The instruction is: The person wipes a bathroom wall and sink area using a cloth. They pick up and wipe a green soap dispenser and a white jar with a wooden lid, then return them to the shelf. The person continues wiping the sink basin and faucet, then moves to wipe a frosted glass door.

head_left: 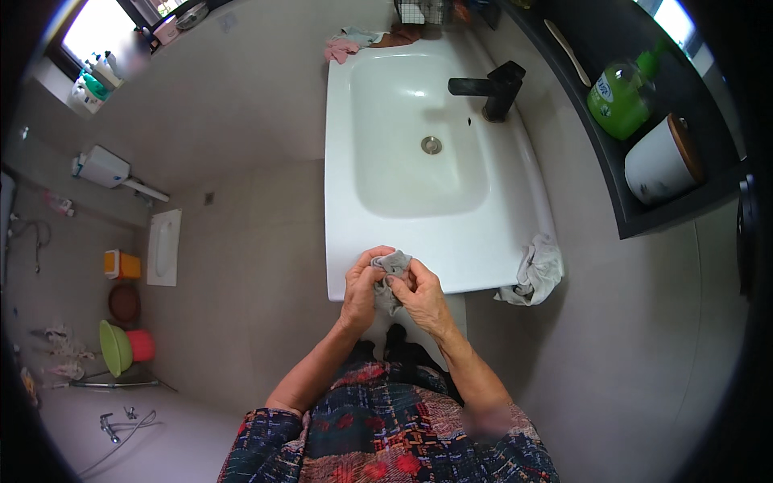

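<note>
A small grey cloth (391, 264) is bunched between my two hands, over the near edge of the white washbasin (342, 233). On its left side my left hand (361, 287) grips it, thumb and fingers closed on the fabric. From the right, my right hand (423, 296) pinches the same cloth with its thumb in front. Part of the cloth hangs down below the fingers. Farther off, the black faucet (493, 88) stands at the basin's right side, and the metal drain (431, 145) shows in the bowl.
A crumpled pale cloth (535, 270) hangs over the basin's near right corner. Pink and grey cloths (345, 48) lie at the far edge. The black wall shelf (636, 228) at right holds a green soap bottle (618, 101) and a white jar (660, 165) with a wooden lid.
</note>
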`<state>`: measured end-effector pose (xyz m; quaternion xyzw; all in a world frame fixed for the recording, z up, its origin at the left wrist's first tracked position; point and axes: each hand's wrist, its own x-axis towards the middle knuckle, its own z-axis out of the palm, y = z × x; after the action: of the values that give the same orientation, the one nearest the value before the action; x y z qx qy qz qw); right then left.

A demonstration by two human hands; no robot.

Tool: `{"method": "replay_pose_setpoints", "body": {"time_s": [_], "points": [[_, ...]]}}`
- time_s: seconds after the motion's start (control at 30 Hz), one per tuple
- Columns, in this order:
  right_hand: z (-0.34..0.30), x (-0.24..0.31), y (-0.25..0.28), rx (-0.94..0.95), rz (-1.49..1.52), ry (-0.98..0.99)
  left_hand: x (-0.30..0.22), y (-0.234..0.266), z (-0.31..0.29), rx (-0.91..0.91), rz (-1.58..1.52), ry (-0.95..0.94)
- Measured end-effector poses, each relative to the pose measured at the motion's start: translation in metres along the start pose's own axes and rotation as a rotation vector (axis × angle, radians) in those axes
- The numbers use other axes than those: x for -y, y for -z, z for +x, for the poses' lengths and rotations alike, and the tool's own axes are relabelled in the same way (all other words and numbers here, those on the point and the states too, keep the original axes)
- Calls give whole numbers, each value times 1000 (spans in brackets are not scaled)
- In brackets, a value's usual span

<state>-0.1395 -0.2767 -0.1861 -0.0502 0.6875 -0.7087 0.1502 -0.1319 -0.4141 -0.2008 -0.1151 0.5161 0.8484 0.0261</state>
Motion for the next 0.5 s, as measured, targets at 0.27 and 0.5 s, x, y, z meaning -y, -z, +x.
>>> {"method": "replay_pose_setpoints", "body": {"time_s": [0.27,0.5], "points": [[1,-4,34,-162,-42,63,-17,5,4,65,407,-225],[17,-26,30,-724,-1015,154,-2,15,32,118,716,-289]]}}
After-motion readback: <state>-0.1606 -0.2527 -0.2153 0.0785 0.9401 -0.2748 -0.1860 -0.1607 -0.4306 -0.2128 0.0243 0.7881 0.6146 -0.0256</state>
